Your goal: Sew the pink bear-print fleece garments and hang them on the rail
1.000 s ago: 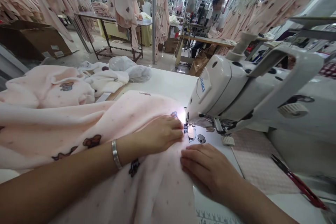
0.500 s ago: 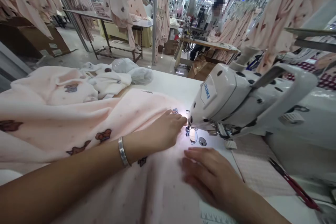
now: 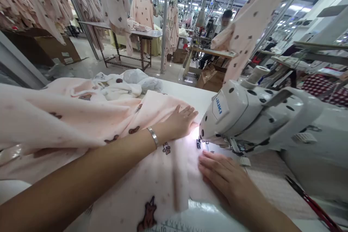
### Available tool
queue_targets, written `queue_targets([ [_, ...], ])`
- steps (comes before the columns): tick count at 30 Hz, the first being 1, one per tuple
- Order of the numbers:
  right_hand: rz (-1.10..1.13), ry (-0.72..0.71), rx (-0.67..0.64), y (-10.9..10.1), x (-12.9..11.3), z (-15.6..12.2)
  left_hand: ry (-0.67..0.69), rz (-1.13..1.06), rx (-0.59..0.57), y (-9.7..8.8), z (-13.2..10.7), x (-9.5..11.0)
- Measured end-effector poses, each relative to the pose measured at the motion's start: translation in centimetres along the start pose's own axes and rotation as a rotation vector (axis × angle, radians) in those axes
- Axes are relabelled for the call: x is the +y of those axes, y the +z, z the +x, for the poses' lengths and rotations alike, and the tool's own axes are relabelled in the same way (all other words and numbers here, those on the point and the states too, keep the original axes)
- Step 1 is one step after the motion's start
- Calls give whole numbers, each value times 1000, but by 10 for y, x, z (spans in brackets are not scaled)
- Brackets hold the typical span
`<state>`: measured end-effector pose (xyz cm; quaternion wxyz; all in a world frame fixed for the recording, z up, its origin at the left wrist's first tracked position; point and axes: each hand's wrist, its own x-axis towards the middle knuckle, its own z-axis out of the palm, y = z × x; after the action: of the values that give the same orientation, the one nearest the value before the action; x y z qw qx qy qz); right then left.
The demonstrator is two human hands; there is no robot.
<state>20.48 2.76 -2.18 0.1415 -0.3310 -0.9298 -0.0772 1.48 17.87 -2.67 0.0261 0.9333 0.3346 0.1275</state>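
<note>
Pale pink fleece fabric with brown bear prints spreads over the sewing table, its right edge under the needle area of a white JUKI sewing machine. My left hand, with a silver bangle at the wrist, lies flat on the fabric just left of the lit presser foot. Its fingers are stretched out. My right hand rests in front of the foot, fingers extended over the fabric's right edge. Both hands press on the cloth without gripping it.
Red-handled scissors lie at the right. White fabric and a clear plastic bag sit at the table's back left. A thread cone stands behind the machine. Pink garments hang around, and co-workers are beyond.
My left hand has opened from a more bunched pose and its fingers are now spread. The fabric has shifted, its lower edge now showing a ruler marking. The view has turned slightly.
</note>
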Motion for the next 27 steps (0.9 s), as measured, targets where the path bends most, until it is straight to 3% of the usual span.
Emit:
queue_targets([
  [5,-16,52,-22,1,-1,-7,52,-7,-1,-2,-2,9],
  [9,-36,49,-27,3,7,-12,-20,-5,29,-2,-3,15],
  [14,-202,198,134,8,27,-13,-42,-39,40,-4,16,1],
  [16,-205,185,173,8,27,-11,-102,-58,86,-11,13,8],
  [20,11,103,139,10,10,-1,-202,-146,196,-27,-38,60],
  [21,65,108,113,11,6,3,-178,-246,235,-30,-54,74],
  [23,114,139,58,13,-1,9,-66,-263,161,-31,-82,93],
  [25,108,166,23,14,-4,13,36,-191,91,-27,-98,97],
  [27,104,155,17,13,-6,13,77,-157,99,-21,-103,90],
])
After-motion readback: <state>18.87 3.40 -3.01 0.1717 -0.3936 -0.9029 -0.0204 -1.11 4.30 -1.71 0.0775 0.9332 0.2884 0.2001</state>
